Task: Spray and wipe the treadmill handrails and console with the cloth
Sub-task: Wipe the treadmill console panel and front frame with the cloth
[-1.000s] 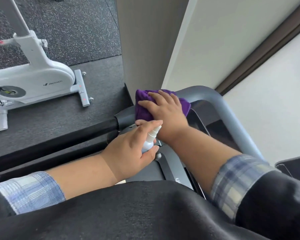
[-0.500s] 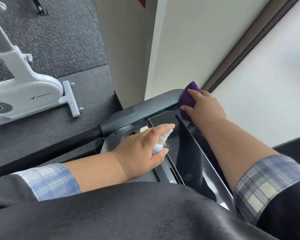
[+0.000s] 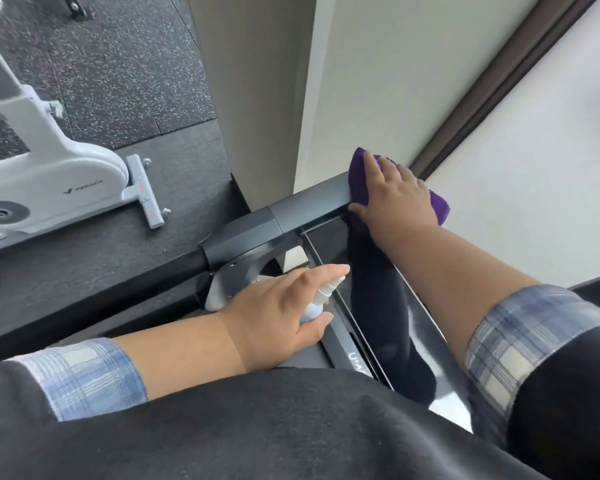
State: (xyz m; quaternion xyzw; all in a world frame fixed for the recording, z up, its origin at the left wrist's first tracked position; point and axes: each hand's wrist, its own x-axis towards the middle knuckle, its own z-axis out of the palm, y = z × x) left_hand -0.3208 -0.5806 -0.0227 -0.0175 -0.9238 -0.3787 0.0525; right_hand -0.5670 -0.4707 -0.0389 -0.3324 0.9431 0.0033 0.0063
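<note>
My right hand (image 3: 397, 195) lies flat with spread fingers on a purple cloth (image 3: 359, 174), pressing it onto the grey top rail (image 3: 309, 204) of the treadmill by the wall. Below the rail the glossy black console screen (image 3: 378, 299) slopes toward me. My left hand (image 3: 278, 306) grips a small white spray bottle (image 3: 317, 301) over the console's left side, forefinger stretched along the nozzle. A black padded handrail (image 3: 118, 282) runs off to the left.
A white exercise bike (image 3: 49, 181) stands on the dark rubber floor at the left. A beige wall column (image 3: 257, 81) rises just behind the treadmill, and a pale wall with a dark trim strip (image 3: 492, 84) is at the right.
My right hand has slid the purple cloth rightward along the top rail, from its left corner to near the wall. The left hand with the bottle has stayed over the console.
</note>
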